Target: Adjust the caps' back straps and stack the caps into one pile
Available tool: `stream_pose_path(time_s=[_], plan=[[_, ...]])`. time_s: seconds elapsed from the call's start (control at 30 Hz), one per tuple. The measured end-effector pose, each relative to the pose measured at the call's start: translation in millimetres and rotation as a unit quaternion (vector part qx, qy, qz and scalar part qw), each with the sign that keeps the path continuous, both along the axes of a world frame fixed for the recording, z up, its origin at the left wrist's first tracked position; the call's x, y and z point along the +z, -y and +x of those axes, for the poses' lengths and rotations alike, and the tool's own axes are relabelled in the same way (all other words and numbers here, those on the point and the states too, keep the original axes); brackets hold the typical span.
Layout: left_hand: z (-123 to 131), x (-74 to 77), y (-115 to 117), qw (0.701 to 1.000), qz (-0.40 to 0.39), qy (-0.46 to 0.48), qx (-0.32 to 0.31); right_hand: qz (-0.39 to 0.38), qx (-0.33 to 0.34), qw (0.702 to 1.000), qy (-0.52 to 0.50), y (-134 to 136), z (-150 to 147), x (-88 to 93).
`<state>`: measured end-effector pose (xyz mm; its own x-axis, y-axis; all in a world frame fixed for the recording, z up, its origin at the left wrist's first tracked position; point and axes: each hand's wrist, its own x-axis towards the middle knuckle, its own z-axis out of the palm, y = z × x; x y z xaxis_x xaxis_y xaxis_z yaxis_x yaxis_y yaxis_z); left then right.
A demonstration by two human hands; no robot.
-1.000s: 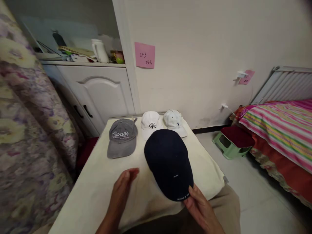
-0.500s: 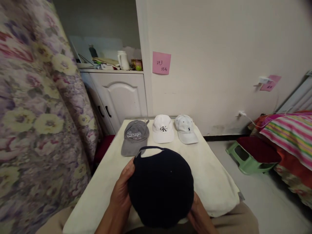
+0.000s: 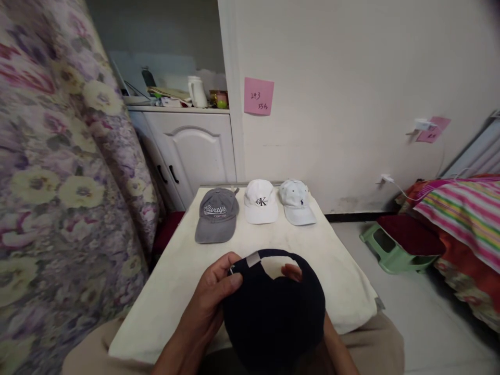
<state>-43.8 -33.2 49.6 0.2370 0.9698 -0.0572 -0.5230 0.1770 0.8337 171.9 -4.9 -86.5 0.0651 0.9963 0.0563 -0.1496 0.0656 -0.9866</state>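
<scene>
A dark navy baseball cap (image 3: 273, 317) is held up over the front of the table, its back opening and strap towards the top. My left hand (image 3: 219, 289) pinches its rim near the strap buckle, thumb on the near side. From the right, my right hand (image 3: 292, 272) holds the cap. Most of that hand is hidden behind the cap; some fingers show through the back opening. Beyond it on the table sit a grey cap (image 3: 216, 229) with white lettering, a white cap (image 3: 261, 213) with black letters, and a pale blue cap (image 3: 299, 211) with a small dark emblem.
A cream cloth covers the table (image 3: 175, 291). Behind stand a wall and a white cabinet (image 3: 195, 151) with a white jug (image 3: 197, 92) on top. A floral curtain (image 3: 78, 208) hangs at left. To the right are a green stool (image 3: 390, 250) and a bed (image 3: 464, 219).
The navy cap has tilted and shifted slightly right and down. My left thumb now lies over its rim by the buckle, and right-hand fingers have appeared through the opening.
</scene>
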Motion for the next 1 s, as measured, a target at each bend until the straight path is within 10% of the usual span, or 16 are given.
stream_pose_path(time_s=[0.23,0.47,1.0], plan=[[4.4,-3.9,13.0,0.99,-0.001,-0.129,-0.054,0.026,-0.016,0.999,-0.044,2.9,35.8,66.2],[20.1,-6.9,20.6,0.965,0.037,-0.244,-0.089,0.227,0.199,0.945,0.126,27.8,28.1,137.9],[-2.2,-6.4,26.2,0.976,0.049,-0.189,-0.095,0.315,0.184,0.908,0.207,24.8,-10.7,129.8]])
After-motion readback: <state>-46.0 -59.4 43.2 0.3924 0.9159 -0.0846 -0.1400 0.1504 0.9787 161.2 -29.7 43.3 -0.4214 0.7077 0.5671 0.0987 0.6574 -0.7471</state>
